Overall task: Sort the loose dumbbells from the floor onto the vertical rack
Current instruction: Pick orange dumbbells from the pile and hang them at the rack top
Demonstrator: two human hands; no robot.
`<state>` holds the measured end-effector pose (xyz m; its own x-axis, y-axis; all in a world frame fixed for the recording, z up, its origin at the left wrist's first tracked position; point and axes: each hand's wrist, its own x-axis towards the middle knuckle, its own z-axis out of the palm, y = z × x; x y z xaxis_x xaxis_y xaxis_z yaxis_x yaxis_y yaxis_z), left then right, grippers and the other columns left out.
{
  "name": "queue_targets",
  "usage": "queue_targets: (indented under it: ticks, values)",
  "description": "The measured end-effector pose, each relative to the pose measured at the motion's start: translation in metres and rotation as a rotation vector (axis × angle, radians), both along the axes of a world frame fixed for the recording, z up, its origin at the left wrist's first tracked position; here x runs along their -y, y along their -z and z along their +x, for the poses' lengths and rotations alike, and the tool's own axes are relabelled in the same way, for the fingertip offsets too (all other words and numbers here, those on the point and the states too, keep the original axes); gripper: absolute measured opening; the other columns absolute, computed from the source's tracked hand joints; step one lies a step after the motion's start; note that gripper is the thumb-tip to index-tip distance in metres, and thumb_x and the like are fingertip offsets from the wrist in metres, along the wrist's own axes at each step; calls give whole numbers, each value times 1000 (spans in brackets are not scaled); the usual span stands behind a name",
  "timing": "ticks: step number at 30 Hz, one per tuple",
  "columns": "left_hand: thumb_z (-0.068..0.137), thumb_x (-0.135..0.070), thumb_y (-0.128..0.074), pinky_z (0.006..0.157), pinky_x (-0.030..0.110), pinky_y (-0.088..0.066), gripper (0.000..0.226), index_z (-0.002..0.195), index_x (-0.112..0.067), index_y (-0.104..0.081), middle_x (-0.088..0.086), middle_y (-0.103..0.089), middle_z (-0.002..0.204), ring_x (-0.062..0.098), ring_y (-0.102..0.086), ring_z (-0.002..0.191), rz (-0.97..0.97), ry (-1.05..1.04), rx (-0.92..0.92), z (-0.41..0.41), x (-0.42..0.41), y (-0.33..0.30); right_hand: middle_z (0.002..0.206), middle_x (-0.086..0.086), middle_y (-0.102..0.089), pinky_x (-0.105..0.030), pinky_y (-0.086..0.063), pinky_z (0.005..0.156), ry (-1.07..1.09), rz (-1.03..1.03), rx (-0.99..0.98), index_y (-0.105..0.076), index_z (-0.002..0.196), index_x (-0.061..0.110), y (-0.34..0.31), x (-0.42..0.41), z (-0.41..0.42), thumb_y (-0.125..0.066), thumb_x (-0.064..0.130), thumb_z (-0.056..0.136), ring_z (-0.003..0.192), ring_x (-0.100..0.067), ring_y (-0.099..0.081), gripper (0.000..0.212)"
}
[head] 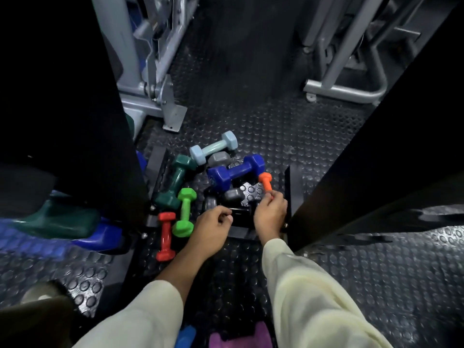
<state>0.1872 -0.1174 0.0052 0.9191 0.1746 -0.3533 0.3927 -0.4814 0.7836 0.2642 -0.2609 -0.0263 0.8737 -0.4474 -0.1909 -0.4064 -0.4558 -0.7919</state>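
Nearest, left hand [213, 226] curled on nothing visible, right hand [271, 209] pinching orange dumbbell [266, 181] low between rack [351, 172] uprights, beyond it blue dumbbell [237, 172] in the floor heap, liable to roll if nudged.

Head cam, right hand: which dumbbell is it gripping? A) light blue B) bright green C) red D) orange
D: the right hand has its fingers curled round the near end of the orange dumbbell, while the light blue dumbbell, bright green dumbbell and red dumbbell lie untouched on the floor.
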Motion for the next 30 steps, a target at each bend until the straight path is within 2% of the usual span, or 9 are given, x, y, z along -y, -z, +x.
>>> queue_targets:
  ticks: [8, 10, 12, 14, 16, 19, 23, 27, 30]
  values:
    - [105, -54, -42, 119, 46, -34, 66, 162, -23, -28, 10, -46, 157, 28, -43, 144, -69, -149, -19, 18, -8, -43, 87, -6, -70, -39, -52, 71, -155, 476, -64, -70, 99, 25, -52, -24, -60, -51, 18, 103, 73, -18, -63, 21]
    - [105, -53, -42, 114, 44, -40, 58, 156, -24, -39, 9, -54, 150, 28, -52, 136, -104, -196, -5, 12, -9, -59, 80, -4, -68, -32, -49, 65, -206, 573, -61, -72, 94, 20, -72, -27, -77, -50, 10, 102, 71, -19, -60, 25]
    - [105, -44, -47, 95, 41, -52, 31, 125, -26, -61, 8, -71, 119, 29, -66, 108, -69, -252, 18, 2, -11, -71, 83, -3, -68, -30, -47, 65, -255, 661, -64, -75, 98, 15, -95, -27, -91, -53, 13, 103, 75, -20, -58, 23]
    - [99, -48, -49, 81, 44, -57, 19, 99, -32, -60, 2, -72, 90, 28, -69, 84, -72, -322, 71, -8, -12, -87, 91, -5, -68, -29, -45, 65, -321, 743, -67, -73, 111, 11, -123, -25, -103, -54, 21, 107, 77, -19, -56, 23]
    - [97, -50, -47, 75, 42, -57, 21, 96, -31, -56, -3, -69, 81, 27, -69, 79, -114, -382, 152, -15, -9, -120, 95, -11, -64, -28, -45, 65, -378, 861, -49, -68, 121, 4, -164, -22, -109, -51, 23, 109, 75, -16, -56, 28]
    - [106, -39, -48, 75, 33, -40, 20, 107, -20, -54, -3, -64, 93, 23, -61, 89, -108, -399, 288, -20, 1, -189, 99, -16, -68, -30, -52, 73, -453, 1013, 37, -64, 129, 1, -236, -15, -115, -47, 22, 110, 79, -18, -61, 32]
    - [105, -48, -47, 81, 39, -45, 31, 104, -17, -51, 4, -65, 96, 24, -58, 89, -107, -418, 468, -28, 7, -273, 111, -22, -70, -26, -60, 73, -454, 1179, 181, -59, 135, 1, -320, -4, -133, -48, 18, 108, 89, -24, -68, 34]
    - [107, -40, -45, 90, 39, -46, 25, 112, -17, -49, 10, -65, 112, 29, -61, 105, -221, -370, 588, -37, 11, -347, 133, -29, -65, -39, -53, 108, -477, 1241, 293, -57, 139, -3, -383, 1, -154, -51, 10, 106, 123, -38, -66, 35]
    - [109, -31, -44, 89, 27, -37, 30, 133, -14, -47, 1, -56, 121, 19, -53, 108, -308, -311, 648, -47, 10, -397, 131, -29, -67, -38, -52, 108, -484, 1255, 362, -58, 136, -4, -436, 3, -166, -51, 10, 106, 119, -34, -69, 33]
